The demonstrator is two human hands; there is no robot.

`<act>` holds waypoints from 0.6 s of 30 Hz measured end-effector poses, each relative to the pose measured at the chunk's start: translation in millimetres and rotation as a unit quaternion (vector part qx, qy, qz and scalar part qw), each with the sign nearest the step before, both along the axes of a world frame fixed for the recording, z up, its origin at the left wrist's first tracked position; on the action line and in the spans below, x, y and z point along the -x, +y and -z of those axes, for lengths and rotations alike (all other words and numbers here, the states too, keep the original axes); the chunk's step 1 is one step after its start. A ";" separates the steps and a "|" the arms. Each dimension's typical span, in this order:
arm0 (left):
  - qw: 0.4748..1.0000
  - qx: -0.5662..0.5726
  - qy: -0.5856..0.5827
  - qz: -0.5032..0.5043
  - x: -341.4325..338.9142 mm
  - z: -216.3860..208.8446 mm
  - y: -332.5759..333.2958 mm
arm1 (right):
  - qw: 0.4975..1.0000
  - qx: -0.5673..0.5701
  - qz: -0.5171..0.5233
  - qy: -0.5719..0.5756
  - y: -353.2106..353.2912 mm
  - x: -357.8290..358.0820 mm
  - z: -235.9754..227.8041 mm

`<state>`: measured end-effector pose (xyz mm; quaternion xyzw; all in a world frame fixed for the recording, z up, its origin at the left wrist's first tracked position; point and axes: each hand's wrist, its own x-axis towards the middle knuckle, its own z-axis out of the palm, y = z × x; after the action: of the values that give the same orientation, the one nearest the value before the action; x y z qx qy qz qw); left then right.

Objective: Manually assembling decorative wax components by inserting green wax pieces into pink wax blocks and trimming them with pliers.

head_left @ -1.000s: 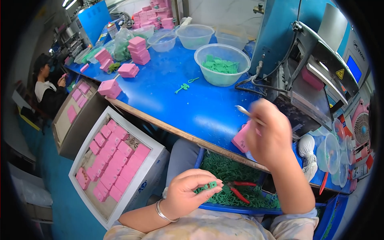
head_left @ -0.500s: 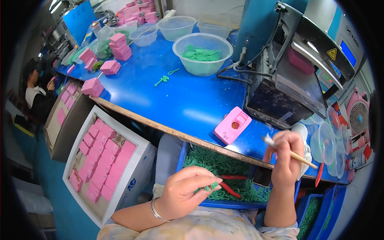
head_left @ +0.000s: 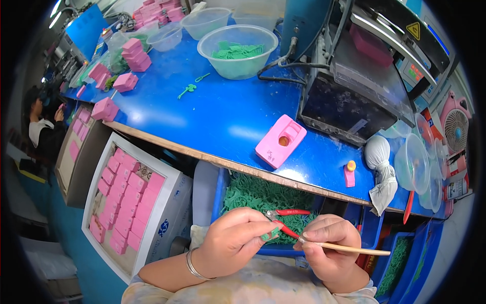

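My left hand (head_left: 234, 242) is closed, pinching a small green piece (head_left: 270, 234) between thumb and fingertips. Close beside it, my right hand (head_left: 331, 244) grips a wooden-handled brush (head_left: 362, 250), its handle pointing right and its tip toward the green piece. Whether the tip touches the piece I cannot tell. Behind both hands, red-handled pliers (head_left: 292, 212) rest on green stringy scraps (head_left: 248, 195) in a blue bin (head_left: 219, 192). On the blue table beyond stands a pink block (head_left: 268, 149) with a hollow in its face.
At the table's right are a small pink piece with a yellow top (head_left: 350, 176), a tied white cloth bag (head_left: 378, 154) and clear bowls (head_left: 411, 162). A dark press machine (head_left: 349, 106) stands behind. A bowl of green pieces (head_left: 238, 63) is farther back; a box of pink blocks (head_left: 174, 202) is left.
My right hand has come down and left with the brush, from the table's right edge to beside my left hand. The small pink piece and cloth bag now show. The view has shifted slightly.
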<state>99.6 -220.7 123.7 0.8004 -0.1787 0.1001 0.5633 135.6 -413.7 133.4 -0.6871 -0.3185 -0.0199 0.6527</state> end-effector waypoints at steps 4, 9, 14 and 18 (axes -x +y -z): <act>1.000 0.001 0.007 0.004 0.3 -1.3 -3.8 | 0.996 0.015 0.008 -0.092 0.1 -7.4 -3.5; 1.000 -0.011 0.013 0.026 1.4 -0.4 -4.4 | 0.995 0.012 0.012 -0.102 1.4 -5.0 -2.3; 0.999 0.002 -0.016 0.041 1.7 4.9 -4.3 | 0.998 -0.031 -0.013 -0.048 2.7 1.1 1.8; 0.999 -0.011 -0.032 0.036 1.5 5.3 -4.5 | 0.999 -0.041 -0.004 -0.026 3.3 3.8 3.3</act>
<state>98.1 -225.1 118.5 0.7962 -0.2264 0.1028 0.5516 131.8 -410.4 130.1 -0.6580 -0.3373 -0.0481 0.6716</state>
